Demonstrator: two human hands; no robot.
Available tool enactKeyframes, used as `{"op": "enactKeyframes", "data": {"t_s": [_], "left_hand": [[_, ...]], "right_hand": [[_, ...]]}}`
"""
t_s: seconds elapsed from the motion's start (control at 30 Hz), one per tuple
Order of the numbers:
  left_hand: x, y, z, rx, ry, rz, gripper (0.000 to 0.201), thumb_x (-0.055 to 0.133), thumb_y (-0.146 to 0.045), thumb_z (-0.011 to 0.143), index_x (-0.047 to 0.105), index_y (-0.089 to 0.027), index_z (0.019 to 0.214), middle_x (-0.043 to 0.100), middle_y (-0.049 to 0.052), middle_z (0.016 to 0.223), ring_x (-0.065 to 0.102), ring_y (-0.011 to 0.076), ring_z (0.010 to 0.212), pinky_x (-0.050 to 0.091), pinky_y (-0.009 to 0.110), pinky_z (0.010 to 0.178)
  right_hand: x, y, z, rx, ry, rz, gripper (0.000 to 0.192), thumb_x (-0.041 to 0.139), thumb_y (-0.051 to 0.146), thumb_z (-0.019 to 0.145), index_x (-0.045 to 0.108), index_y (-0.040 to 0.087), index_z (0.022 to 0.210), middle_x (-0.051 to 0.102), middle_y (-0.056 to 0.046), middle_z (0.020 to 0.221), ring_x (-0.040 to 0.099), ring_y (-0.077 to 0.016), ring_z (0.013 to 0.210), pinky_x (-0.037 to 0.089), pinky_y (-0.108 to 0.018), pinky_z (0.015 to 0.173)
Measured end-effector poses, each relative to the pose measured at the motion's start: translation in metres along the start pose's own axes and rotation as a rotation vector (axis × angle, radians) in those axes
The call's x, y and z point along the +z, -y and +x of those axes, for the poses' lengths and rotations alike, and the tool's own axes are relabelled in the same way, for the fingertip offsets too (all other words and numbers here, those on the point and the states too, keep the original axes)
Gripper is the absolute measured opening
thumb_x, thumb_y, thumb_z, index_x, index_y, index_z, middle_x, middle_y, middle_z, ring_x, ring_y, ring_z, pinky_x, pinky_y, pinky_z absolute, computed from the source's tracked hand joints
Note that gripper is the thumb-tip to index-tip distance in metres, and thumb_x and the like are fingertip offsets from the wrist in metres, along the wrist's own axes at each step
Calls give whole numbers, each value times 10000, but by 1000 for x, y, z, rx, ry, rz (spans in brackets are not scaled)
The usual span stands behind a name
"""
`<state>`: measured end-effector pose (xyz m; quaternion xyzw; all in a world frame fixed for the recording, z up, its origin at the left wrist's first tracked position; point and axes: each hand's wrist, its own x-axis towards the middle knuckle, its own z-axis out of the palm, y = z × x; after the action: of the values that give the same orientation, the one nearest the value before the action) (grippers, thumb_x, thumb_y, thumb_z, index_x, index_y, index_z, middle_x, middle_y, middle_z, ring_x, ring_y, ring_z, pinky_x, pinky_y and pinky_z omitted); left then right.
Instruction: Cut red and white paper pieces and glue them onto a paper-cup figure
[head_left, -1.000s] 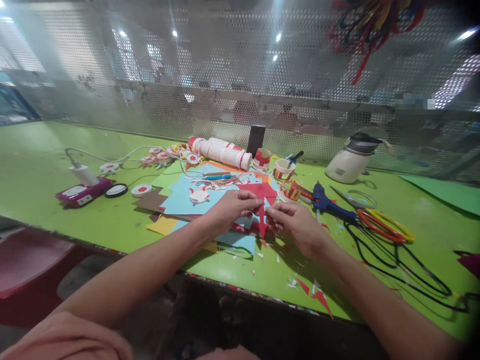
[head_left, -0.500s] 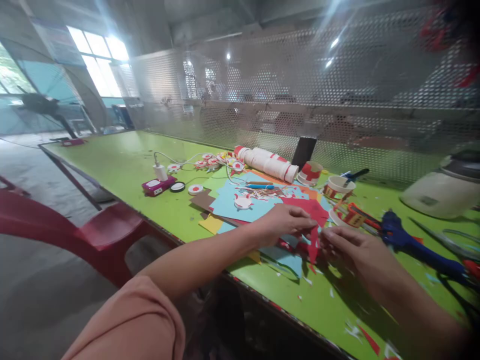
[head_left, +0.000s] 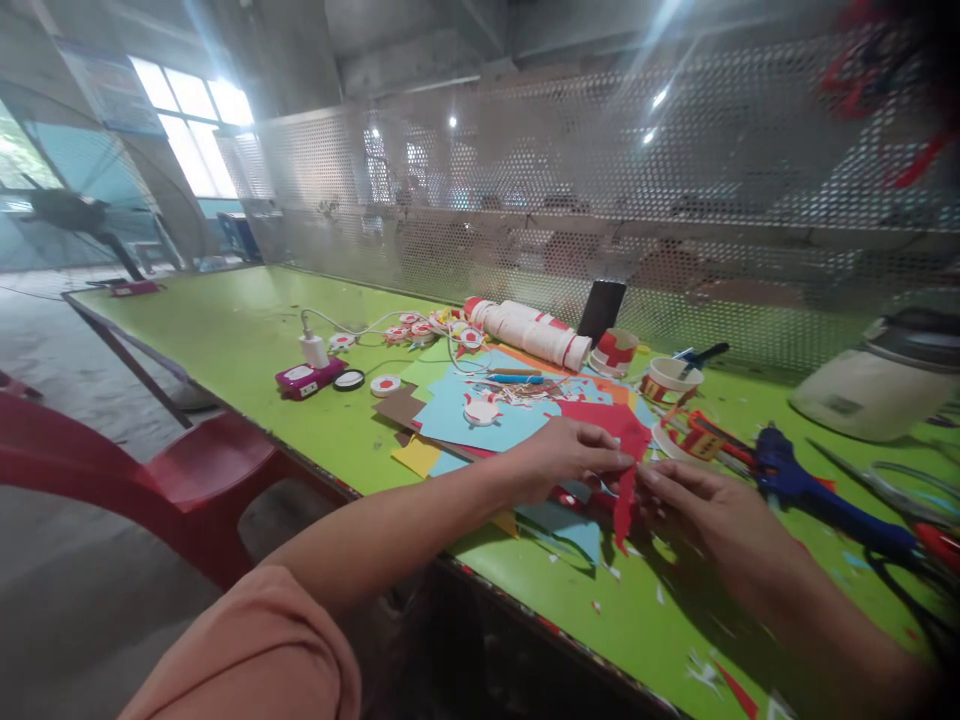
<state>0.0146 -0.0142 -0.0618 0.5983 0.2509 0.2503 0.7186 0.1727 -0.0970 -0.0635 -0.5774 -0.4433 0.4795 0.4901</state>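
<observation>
My left hand (head_left: 561,458) and my right hand (head_left: 705,510) meet over a pile of coloured paper sheets (head_left: 480,420) on the green table (head_left: 247,330). Both pinch a small red paper piece (head_left: 622,505) between thumb and fingers; its narrow tip hangs down between the hands. A larger red sheet (head_left: 611,422) lies just behind the hands. A white round cutout with red trim (head_left: 480,410) rests on the blue sheet.
A blue glue gun (head_left: 814,487), paper cups (head_left: 670,378), a roll of white cups (head_left: 529,330), a dark phone (head_left: 601,310), a white kettle (head_left: 877,378), a magenta power strip (head_left: 309,377) with charger, and a red chair (head_left: 187,470) at left. Perforated metal screen behind.
My head has turned left since a second ago, bringing the chair and windows into view. Both hands keep their pinch on the red piece, barely shifting.
</observation>
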Motion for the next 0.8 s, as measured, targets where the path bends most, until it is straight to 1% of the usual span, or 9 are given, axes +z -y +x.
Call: {"op": "enactKeyframes", "data": {"t_s": [0.07,0.17,0.27,0.37,0.43,0.5,0.6,0.67,0.8], "left_hand": [[2,-4,-3,-21,-5,-2,255,719,-368,636,594,-156,707,566,-11,624,488,72,509,344,214,480],[7,-11,-7,-90,-50,11,250,714,-368,644,592,-161,712,553,-22,605,474,70,496,330,204,458],[8,-17,-9,-91,-108,-9,213,709,-325,655,582,-154,675,564,-20,603,477,69,509,344,199,470],[3,-17,-4,3,-143,-31,174,691,-284,675,596,-139,668,574,-9,604,482,66,530,373,202,517],[-3,-15,1,104,-193,-75,184,701,-268,658,581,-130,642,561,-10,595,492,64,538,374,197,531],[-9,-14,5,164,-257,-100,179,696,-257,656,572,-127,646,554,-7,596,510,72,543,364,194,515],[-16,-16,8,229,-393,-159,160,682,-240,656,563,-133,669,551,-12,608,511,72,541,354,186,491],[-19,-19,8,274,-472,-216,154,672,-235,657,552,-140,669,546,-20,605,501,69,536,365,186,495],[-21,-23,7,282,-547,-246,160,658,-240,652,529,-146,663,565,-12,609,502,79,537,380,197,499]], "right_hand": [[0,1,-1,-18,-8,-23,300,749,460,618,646,179,642,570,-26,625,528,-146,581,455,-277,548],[1,2,-3,-71,-19,-79,298,718,455,662,639,169,635,573,-21,616,492,-118,548,417,-253,521],[2,4,-4,-113,-34,-100,290,684,445,703,641,163,649,561,-9,582,483,-110,526,398,-245,506],[2,7,-4,-130,-112,-58,285,702,433,680,632,158,645,558,0,568,481,-103,504,389,-242,492],[1,10,-4,-141,-179,-25,287,721,426,658,628,155,647,565,0,573,471,-97,499,387,-238,487],[0,11,-3,-170,-246,-5,290,720,424,663,623,152,645,565,-1,580,460,-89,504,378,-227,481],[-2,14,-3,-236,-334,24,308,676,446,712,618,153,638,543,5,563,447,-83,495,353,-218,457],[-3,15,-4,-281,-387,21,339,645,473,734,619,154,623,505,17,517,412,-78,458,317,-221,426],[-4,17,-5,-345,-444,-14,371,619,496,748,617,155,603,439,37,455,366,-75,429,261,-228,408]]}}
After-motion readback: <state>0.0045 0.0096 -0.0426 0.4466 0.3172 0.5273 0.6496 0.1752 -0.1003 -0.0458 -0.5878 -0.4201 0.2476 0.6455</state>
